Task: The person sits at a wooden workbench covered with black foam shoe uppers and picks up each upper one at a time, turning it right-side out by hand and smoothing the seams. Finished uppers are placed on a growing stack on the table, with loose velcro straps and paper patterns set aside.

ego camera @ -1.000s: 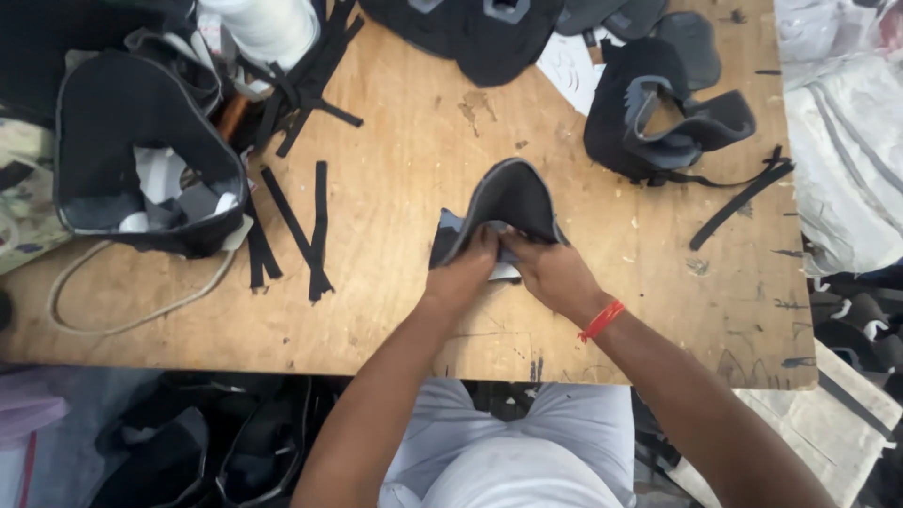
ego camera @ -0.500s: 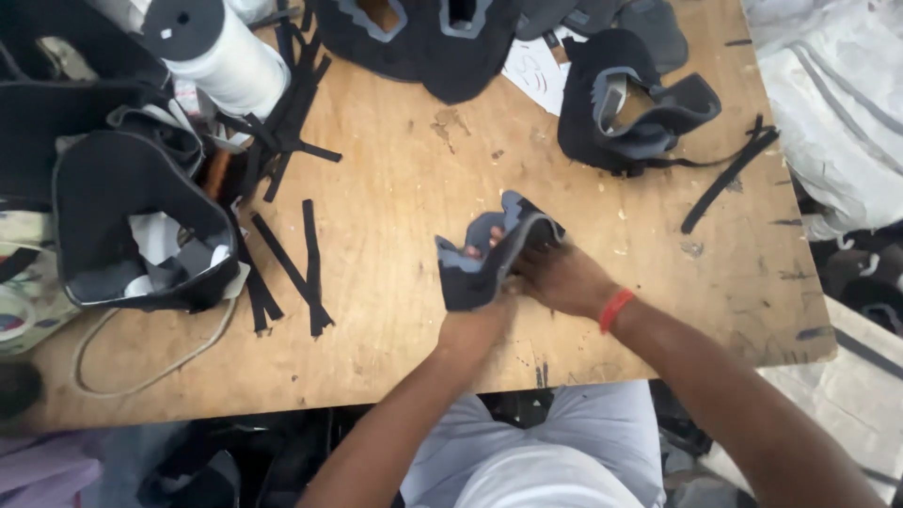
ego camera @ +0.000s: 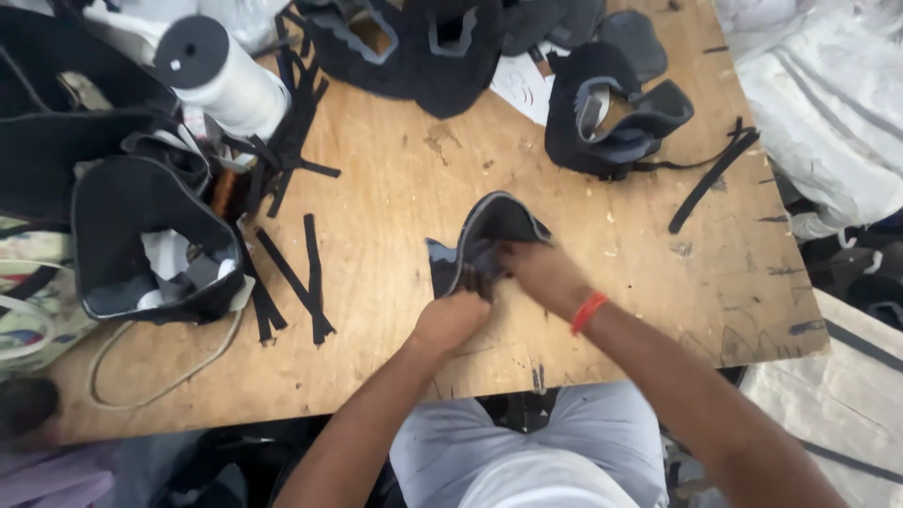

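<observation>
Black with a pale grey edge, the curved shoe upper piece [ego camera: 489, 240] lies near the middle of the plywood table [ego camera: 395, 188], towards the person's side, and both hands are on it. Seen from the head camera, the left hand [ego camera: 451, 322] is curled shut on the piece's lower edge, fingers folded under so the knuckles face up. The right hand [ego camera: 546, 275], with a red band [ego camera: 589, 311] at the wrist, is pinched closed on the piece just beside the left, its fingertips pressing into the fold; the two hands nearly touch. Loose black strips [ego camera: 296, 282] lie on the table to the left of the piece, well apart from it. Farther left stands a black bag-like shell [ego camera: 141, 235] with pale scraps inside, and a white cord [ego camera: 160, 381] loops below it near the table edge. A white spool with a black cap [ego camera: 221, 80] lies tilted at the upper left. Another black upper [ego camera: 611, 108] with grey lining sits at the upper right, a long strip [ego camera: 710, 179] trailing from it. More dark pieces [ego camera: 414, 47] crowd the far edge.
</observation>
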